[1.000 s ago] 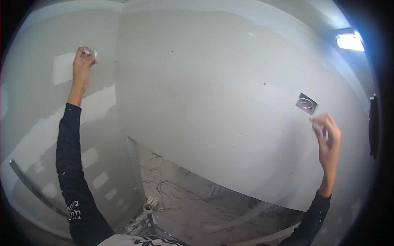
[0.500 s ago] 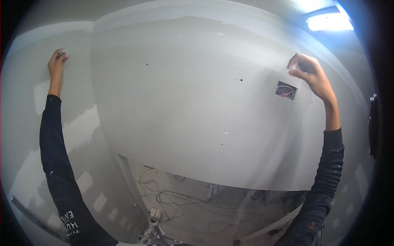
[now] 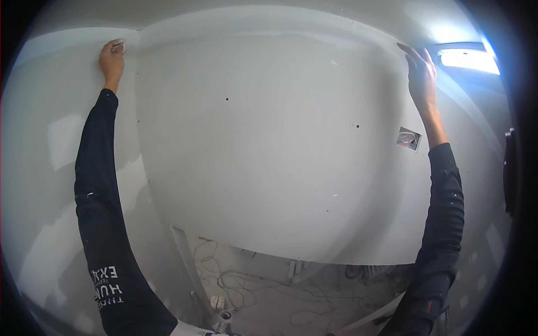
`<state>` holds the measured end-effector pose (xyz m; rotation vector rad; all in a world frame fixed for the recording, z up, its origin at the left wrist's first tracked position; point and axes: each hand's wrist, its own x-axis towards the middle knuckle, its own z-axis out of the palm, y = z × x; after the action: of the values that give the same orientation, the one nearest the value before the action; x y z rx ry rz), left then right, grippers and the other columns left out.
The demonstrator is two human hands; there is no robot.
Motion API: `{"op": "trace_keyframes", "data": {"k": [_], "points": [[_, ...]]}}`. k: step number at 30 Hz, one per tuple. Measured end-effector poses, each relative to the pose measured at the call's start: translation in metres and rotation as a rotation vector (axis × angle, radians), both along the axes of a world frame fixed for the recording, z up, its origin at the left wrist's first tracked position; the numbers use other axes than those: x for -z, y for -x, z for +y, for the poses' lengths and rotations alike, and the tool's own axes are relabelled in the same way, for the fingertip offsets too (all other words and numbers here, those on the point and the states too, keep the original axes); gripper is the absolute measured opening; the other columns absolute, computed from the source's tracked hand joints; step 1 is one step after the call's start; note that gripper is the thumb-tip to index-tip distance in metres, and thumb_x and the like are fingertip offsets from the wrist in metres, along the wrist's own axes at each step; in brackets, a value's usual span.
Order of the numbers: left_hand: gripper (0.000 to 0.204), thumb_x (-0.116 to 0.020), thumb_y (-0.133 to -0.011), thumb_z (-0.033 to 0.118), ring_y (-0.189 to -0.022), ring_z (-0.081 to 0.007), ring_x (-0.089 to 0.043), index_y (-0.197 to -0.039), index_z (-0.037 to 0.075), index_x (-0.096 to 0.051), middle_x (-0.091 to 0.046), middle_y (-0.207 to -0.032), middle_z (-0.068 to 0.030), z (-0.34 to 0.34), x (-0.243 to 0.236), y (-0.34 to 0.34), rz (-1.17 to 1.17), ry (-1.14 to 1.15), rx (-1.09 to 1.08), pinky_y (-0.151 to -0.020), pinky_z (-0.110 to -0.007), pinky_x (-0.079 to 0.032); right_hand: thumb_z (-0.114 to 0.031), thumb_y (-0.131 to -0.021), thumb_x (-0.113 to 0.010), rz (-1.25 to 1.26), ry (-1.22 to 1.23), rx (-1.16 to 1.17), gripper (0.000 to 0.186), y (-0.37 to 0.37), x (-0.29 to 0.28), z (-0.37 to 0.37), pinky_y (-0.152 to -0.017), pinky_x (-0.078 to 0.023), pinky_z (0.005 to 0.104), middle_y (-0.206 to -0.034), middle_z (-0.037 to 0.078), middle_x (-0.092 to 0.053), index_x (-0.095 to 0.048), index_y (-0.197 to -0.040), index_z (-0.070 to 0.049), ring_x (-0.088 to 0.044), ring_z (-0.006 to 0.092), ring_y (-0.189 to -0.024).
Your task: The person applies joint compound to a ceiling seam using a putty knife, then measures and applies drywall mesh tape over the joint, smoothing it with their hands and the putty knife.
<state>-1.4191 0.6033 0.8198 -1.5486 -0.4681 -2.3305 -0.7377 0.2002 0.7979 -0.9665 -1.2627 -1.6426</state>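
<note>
My left hand is closed on a small white object, too small to make out, high by the wall's left corner. My right hand has its fingers stretched out, tips at the upper edge of the pale board wall. A faint, finely textured band runs along that upper edge between my hands; whether my fingers grip it is unclear. A square cutout with loose wires sits below my right hand.
A lit strip light is on the ceiling at upper right. The left wall has patches of filler. Below the board, cables lie on a dusty floor near a metal tube. A dark upright object stands at far right.
Both hands have moved up toward the top of the wall. My right hand's fingers have straightened from a curl. The view has shifted, and the ceiling edge shows more.
</note>
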Motion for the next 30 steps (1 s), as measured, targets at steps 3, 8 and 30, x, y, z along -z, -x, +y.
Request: {"op": "trace_keyframes", "data": {"k": [3, 8, 30], "points": [[0.023, -0.07, -0.093, 0.006, -0.095, -0.023, -0.072, -0.115, 0.002, -0.067, -0.071, -0.104, -0.0114, 0.018, -0.01, 0.008, -0.002, -0.108, -0.217, -0.081, -0.036, -0.06, -0.007, -0.099, -0.061, -0.077, -0.07, 0.013, 0.029, 0.002, -0.008, 0.018, -0.084, -0.05, 0.0414, -0.095, 0.01, -0.061, -0.074, -0.122, -0.017, -0.061, 0.029, -0.091], [0.021, -0.073, -0.089, 0.01, -0.091, -0.0333, -0.07, -0.109, 0.006, -0.069, -0.072, -0.095, -0.0113, 0.03, -0.03, -0.036, -0.064, -0.108, -0.376, -0.08, -0.045, -0.053, -0.007, -0.102, -0.059, 0.021, 0.035, -0.052, 0.027, -0.015, -0.01, 0.01, -0.082, -0.053, 0.0373, -0.108, 0.01, -0.067, -0.074, -0.124, -0.014, -0.066, 0.0241, -0.091], [0.022, -0.058, -0.087, -0.005, -0.103, -0.0459, -0.063, -0.105, -0.009, -0.07, -0.068, -0.108, -0.0281, 0.02, -0.02, -0.041, 0.001, -0.15, -0.571, -0.09, -0.049, -0.051, -0.01, -0.102, -0.064, 0.019, 0.007, -0.095, 0.024, -0.006, -0.029, 0.053, -0.083, -0.057, 0.0326, -0.111, 0.003, -0.068, -0.075, -0.122, -0.015, -0.067, 0.0149, -0.094]]}}
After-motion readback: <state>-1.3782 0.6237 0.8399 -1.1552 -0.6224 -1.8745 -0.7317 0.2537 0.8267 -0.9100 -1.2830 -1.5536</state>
